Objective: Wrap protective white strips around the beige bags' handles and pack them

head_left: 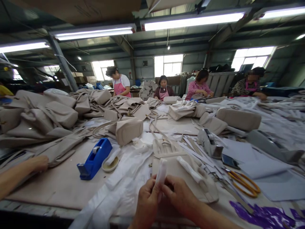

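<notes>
In the head view, a beige handbag lies on the table in front of me. Above its near part, my left hand is closed around a narrow upright strip of white wrapping. My right hand pinches the same strip from the right, its fingertips close to my left thumb. What the wrapping covers, if anything, cannot be made out. Another white-wrapped piece rests across the bag, to the right of the strip. Thin white sheeting is spread on the table to the left of my hands.
A blue tape dispenser and a tape roll stand at left. Beyond them, another person's hand touches beige bags. Orange-handled scissors, a phone and a grey tape dispenser lie right. Several people work across the table.
</notes>
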Motion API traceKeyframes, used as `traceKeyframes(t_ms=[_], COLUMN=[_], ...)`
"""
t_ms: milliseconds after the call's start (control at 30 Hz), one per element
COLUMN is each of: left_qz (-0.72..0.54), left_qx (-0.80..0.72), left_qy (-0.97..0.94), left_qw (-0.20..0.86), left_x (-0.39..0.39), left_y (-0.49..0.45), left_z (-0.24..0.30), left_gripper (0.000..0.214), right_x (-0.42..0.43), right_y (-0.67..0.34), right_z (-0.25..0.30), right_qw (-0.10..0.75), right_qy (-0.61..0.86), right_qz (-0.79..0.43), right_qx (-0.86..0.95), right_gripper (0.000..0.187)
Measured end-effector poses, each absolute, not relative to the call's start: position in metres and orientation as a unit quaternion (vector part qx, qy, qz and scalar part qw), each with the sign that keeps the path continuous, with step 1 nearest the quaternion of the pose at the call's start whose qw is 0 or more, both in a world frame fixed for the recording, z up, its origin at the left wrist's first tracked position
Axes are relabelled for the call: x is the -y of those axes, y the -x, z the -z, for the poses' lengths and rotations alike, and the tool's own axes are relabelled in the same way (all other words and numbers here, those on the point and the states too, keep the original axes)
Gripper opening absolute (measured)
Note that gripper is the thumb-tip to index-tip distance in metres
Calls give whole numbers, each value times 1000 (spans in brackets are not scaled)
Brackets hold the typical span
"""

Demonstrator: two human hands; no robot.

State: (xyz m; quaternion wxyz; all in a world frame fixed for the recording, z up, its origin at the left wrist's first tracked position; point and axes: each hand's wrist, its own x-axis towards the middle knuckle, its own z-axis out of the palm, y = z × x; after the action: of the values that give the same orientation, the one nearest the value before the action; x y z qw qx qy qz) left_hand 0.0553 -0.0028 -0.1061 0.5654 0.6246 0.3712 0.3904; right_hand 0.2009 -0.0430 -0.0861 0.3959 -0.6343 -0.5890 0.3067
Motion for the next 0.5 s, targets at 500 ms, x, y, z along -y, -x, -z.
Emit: traceKeyframes(t_ms=[500], left_qz=[-415], left_qx=[-439], left_qy=[-668], left_qw=[435], left_x=[-27], left_y=[-57], left_z=[111], left_gripper=[63], right_x=[31], right_y=[-218], right_z=[78], right_qw=[389], right_qy=[470], right_qz=[-181], right_qx=[771], right_gripper=[22])
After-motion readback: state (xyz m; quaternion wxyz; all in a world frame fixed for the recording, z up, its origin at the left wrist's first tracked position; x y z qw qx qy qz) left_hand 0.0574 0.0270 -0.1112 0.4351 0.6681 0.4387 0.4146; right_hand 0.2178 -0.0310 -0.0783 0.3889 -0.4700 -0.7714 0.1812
